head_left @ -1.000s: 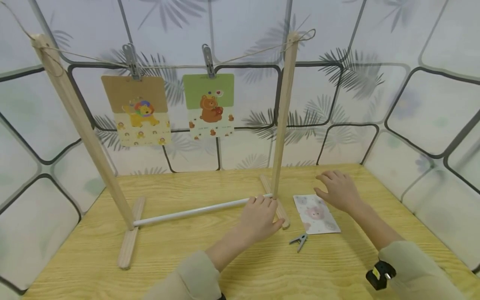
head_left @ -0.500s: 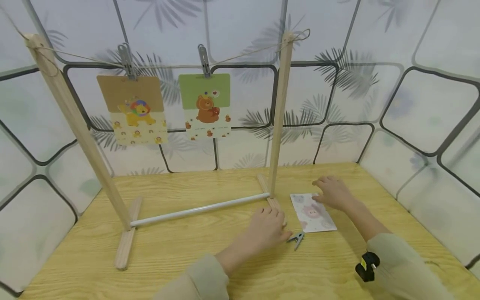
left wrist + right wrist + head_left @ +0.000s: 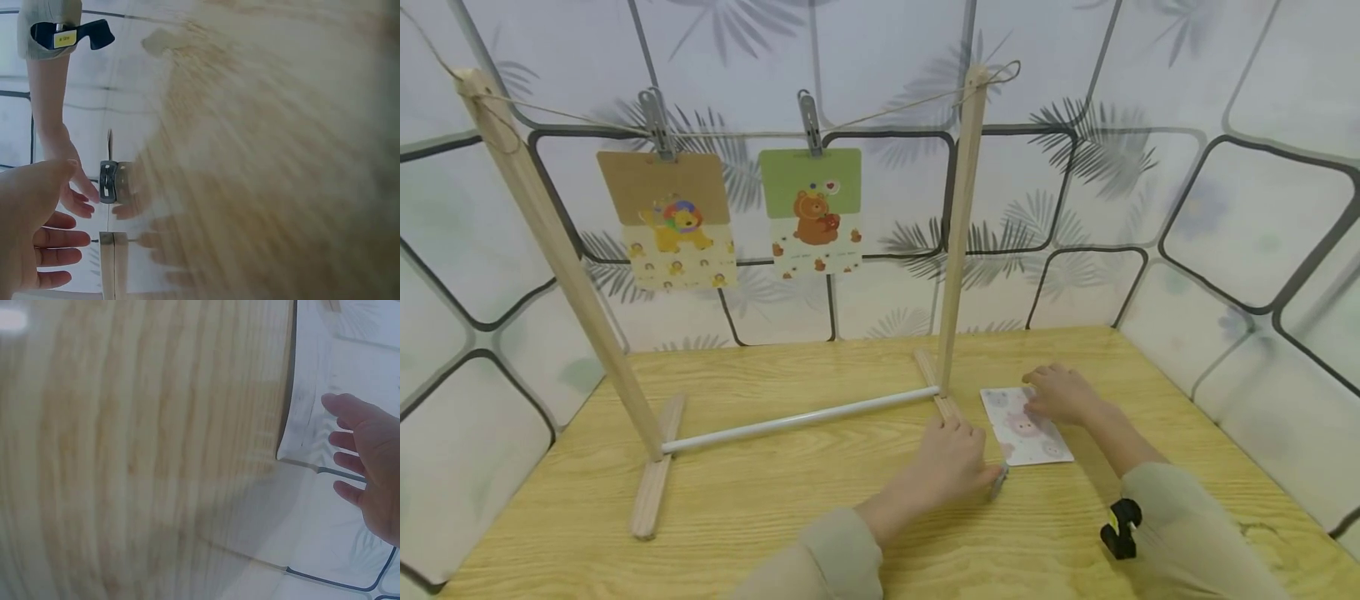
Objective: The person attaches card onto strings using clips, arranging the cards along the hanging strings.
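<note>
The left hand [image 3: 953, 460] is just beside the grey clip [image 3: 999, 483].

Rose at the back and sides as whitish walls [image 3: 895, 192] printed with grey palm fronds [image 3: 1097, 150] and dark rounded outlines [image 3: 1026, 129]; met a glossy yellow wood-grain tabletop [image 3: 745, 500] below.

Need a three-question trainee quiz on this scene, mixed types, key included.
1. Multiple choice. Which animal is the main picture on the hanging green-and-white rectangular card?
A) lion
B) bear
C) elephant

2. True or false: the white-and-pink rectangular card is not hanging from the thin tan twine.

3. Short answer. Which grip is nearer the small grey spring clip that is off the twine?

Key: 1. B; 2. True; 3. The left grip.
</note>
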Demonstrator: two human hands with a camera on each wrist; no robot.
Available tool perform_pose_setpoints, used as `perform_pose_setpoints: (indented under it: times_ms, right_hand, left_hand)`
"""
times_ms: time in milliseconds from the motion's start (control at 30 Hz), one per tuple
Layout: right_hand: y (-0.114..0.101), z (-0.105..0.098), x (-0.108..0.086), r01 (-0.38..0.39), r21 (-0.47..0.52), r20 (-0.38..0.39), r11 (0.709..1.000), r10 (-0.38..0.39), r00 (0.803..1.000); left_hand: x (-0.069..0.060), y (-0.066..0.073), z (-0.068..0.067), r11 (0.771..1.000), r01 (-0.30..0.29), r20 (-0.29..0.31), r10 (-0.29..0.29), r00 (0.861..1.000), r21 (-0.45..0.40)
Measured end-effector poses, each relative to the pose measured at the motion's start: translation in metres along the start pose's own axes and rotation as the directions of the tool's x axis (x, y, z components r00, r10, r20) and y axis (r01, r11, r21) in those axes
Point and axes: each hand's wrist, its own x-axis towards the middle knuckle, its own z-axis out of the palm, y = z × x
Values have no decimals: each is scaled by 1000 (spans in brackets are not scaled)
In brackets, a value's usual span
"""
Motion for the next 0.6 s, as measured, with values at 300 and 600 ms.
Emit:
perform_pose_setpoints:
  times_ms: [300,600]
  right_hand:
    - [-4,3,7,38,-3,51,999,-37,998]
    - [-8,6,10,37,42,99,998,-41,994]
  left_hand:
    - [2,8,5,998,-12,84,7,996,54]
    - [2,14,9,996,-20,143,7,990,88]
